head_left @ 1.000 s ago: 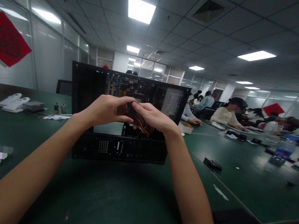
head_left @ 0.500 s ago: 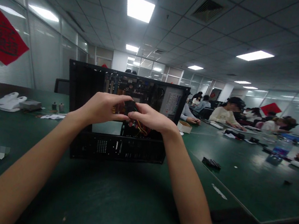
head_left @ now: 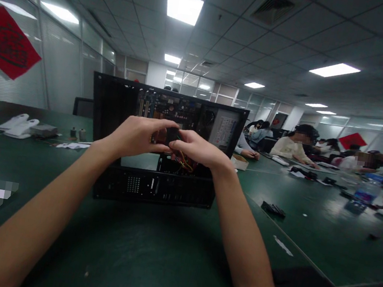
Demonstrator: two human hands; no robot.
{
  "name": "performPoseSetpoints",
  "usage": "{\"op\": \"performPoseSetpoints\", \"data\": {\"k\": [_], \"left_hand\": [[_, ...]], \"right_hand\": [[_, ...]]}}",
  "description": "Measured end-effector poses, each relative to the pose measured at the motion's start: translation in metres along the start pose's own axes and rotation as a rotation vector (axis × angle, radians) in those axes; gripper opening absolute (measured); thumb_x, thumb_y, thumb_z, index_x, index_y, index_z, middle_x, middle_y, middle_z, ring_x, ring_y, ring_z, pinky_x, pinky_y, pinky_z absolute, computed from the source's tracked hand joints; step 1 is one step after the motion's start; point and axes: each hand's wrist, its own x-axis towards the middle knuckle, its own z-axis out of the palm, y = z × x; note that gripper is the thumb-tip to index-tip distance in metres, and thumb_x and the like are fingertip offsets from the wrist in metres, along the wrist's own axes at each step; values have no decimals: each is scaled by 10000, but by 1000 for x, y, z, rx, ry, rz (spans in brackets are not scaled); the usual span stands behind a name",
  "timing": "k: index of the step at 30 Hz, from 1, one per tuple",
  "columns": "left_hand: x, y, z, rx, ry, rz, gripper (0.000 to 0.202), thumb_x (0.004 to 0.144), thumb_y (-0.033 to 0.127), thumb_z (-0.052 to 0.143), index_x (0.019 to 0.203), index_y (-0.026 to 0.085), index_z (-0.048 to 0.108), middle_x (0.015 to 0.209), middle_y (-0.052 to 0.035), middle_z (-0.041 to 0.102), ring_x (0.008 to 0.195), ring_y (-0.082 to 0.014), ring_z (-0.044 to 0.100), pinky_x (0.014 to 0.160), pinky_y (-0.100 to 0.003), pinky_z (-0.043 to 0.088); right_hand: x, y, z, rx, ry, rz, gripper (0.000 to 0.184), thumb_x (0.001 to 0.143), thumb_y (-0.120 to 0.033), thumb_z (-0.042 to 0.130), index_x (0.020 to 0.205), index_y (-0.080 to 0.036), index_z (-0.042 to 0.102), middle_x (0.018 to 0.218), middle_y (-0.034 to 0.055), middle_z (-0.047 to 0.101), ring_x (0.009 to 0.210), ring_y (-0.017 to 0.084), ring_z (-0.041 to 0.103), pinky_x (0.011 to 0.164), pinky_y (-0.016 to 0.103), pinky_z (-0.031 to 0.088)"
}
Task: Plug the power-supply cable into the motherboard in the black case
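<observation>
A black computer case [head_left: 176, 193] stands on the green table with its inside facing me. Both my hands meet in front of it. My left hand [head_left: 139, 134] has its thumb and fingers curved around the left side of a small black part [head_left: 171, 135], whose exact kind is unclear. My right hand [head_left: 201, 149] pinches the same part from the right. Yellow and red wires [head_left: 185, 163] hang just below my right fingers. Behind the hands, the motherboard [head_left: 170, 106] shows in part, and a labelled power supply [head_left: 224, 129] sits at the upper right.
To the left lie white plastic pieces [head_left: 21, 126], a grey box [head_left: 44, 130] and paper [head_left: 74, 145]. A small open carton [head_left: 239, 162] stands behind the case's right side. Black parts [head_left: 273, 209] and a bottle [head_left: 366, 191] are on the right. Several people sit farther back.
The whole view has shifted slightly, so the case and hands appear a little right and higher. Both hands keep their hold on the black part.
</observation>
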Motion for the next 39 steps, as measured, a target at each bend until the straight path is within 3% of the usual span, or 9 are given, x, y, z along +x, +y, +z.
{"op": "performPoseSetpoints", "data": {"k": [4, 6, 9, 13, 20, 30, 34, 36, 39], "left_hand": [[2, 3, 1, 127, 144, 56, 431, 930, 441, 634, 1295, 211, 626, 1226, -103, 701, 1061, -239, 693, 836, -325, 560], [4, 7, 0, 181, 195, 82, 350, 949, 394, 613, 1247, 213, 645, 1247, -99, 685, 1117, -242, 669, 891, -346, 559], [6, 13, 2, 226, 223, 83, 265, 969, 342, 577, 1189, 218, 659, 1200, -85, 694, 1083, -233, 669, 896, -358, 560], [5, 17, 11, 220, 277, 55, 210, 975, 287, 543, 1132, 221, 667, 1160, -76, 691, 1025, -219, 666, 869, -361, 559], [0, 16, 22, 218, 340, 58, 176, 965, 299, 563, 1098, 246, 665, 1094, -62, 712, 984, -217, 662, 792, -355, 521], [-8, 2, 24, 235, 364, 44, 157, 945, 341, 610, 1033, 255, 706, 1035, -47, 753, 912, -197, 696, 754, -342, 525], [-14, -10, 26, 246, 385, 32, 160, 933, 335, 626, 1044, 257, 712, 1037, -49, 756, 911, -197, 702, 767, -346, 547], [-16, -14, 27, 245, 402, 28, 164, 929, 328, 632, 1052, 254, 713, 1044, -53, 755, 913, -199, 702, 774, -351, 555], [-17, -18, 26, 242, 403, 8, 170, 924, 325, 640, 1054, 246, 715, 1063, -60, 754, 925, -205, 701, 798, -362, 568]], "right_hand": [[8, 12, -2, 129, 117, -63, 83, 841, -239, 615, 848, -156, 612, 722, -18, 632, 660, 120, 585, 593, 225, 464], [12, 17, -4, 195, 163, -101, 158, 843, -308, 655, 868, -155, 625, 761, -14, 647, 711, 124, 591, 644, 232, 482], [15, 21, -6, 276, 169, -125, 270, 804, -396, 734, 885, -157, 635, 802, -13, 665, 765, 131, 600, 713, 248, 501], [16, 21, -6, 285, 209, -133, 376, 759, -485, 788, 868, -157, 639, 774, -16, 648, 745, 131, 586, 689, 247, 487], [13, 20, -6, 291, 193, -148, 400, 776, -520, 788, 858, -164, 625, 787, -19, 631, 739, 116, 579, 659, 230, 483], [15, 23, -5, 432, 158, -54, 447, 944, -617, 549, 964, -181, 643, 865, 27, 675, 786, 145, 627, 766, 295, 558], [17, 23, -6, 172, 251, -117, 444, 1022, -533, 411, 1279, -220, 592, 1067, 72, 683, 939, 189, 649, 829, 346, 575], [16, 20, -6, -121, 378, -226, 424, 1037, -383, 404, 1427, -249, 498, 1225, 89, 632, 1071, 212, 619, 909, 378, 561], [14, 18, -2, -618, 518, -408, 496, 997, -193, 437, 1488, -264, 455, 1427, 107, 494, 1279, 259, 500, 1077, 457, 472]]}}
